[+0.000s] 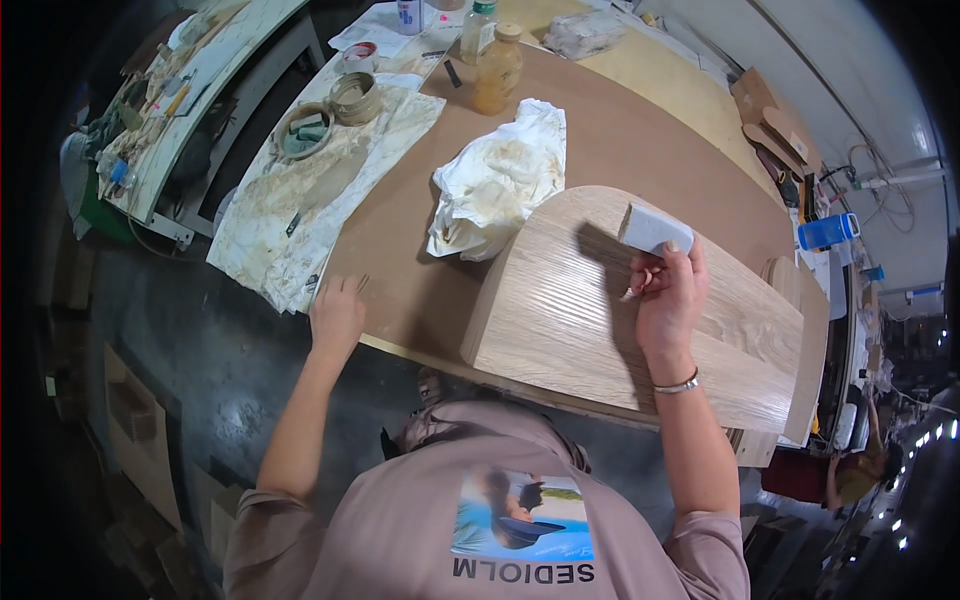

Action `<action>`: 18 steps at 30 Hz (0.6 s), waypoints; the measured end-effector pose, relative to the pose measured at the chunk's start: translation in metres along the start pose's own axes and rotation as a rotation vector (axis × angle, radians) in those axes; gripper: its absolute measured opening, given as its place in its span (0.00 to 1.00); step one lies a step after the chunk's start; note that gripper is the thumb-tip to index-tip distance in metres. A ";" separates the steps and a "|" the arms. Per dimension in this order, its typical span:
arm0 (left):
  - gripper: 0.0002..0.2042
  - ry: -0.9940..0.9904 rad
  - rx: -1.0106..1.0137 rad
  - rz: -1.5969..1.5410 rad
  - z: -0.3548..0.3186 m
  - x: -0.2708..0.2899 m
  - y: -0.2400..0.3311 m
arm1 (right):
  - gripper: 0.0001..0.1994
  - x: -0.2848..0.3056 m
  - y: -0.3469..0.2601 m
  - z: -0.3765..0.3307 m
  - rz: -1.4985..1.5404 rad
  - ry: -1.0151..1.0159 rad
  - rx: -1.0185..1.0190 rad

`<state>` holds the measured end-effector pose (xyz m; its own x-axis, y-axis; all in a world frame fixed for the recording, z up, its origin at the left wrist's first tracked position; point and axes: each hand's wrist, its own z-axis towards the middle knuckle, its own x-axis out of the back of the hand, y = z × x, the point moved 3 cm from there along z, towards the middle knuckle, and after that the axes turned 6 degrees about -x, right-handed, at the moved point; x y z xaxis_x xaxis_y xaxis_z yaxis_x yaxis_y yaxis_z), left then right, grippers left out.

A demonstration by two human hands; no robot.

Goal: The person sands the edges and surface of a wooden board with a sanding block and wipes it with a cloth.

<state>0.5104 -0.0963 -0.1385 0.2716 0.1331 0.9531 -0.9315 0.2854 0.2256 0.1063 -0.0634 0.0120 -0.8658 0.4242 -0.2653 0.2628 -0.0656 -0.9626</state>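
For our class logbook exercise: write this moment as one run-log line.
right hand: holds grey block on rounded wood panel | left hand: flat on brown tabletop | stained rag beside panel

Wood panel (620,320) on counter (640,130); crumpled rag (500,180) at its 11 o'clock; bottle (497,70) behind rag; tape rolls (330,115) at 10 o'clock.

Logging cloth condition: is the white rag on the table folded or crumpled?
Crumpled: the white rag lies bunched in irregular stained folds beside the wooden panel.
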 end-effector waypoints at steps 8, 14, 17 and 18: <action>0.09 0.139 -0.360 -0.853 0.080 0.086 0.118 | 0.10 -0.002 -0.005 -0.003 0.004 0.038 -0.012; 0.10 0.110 -0.717 -0.800 0.137 0.098 0.177 | 0.10 -0.005 -0.003 0.000 0.025 0.031 -0.015; 0.10 0.037 -0.804 -0.718 0.123 0.106 0.174 | 0.10 0.001 -0.002 0.000 0.013 -0.011 -0.025; 0.10 0.028 -0.815 -0.722 0.107 0.112 0.169 | 0.10 0.003 -0.002 -0.001 0.015 0.003 -0.022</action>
<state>0.3578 -0.1346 0.0276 0.7052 -0.3002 0.6423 -0.1120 0.8474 0.5190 0.1029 -0.0612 0.0133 -0.8603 0.4264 -0.2795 0.2852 -0.0519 -0.9571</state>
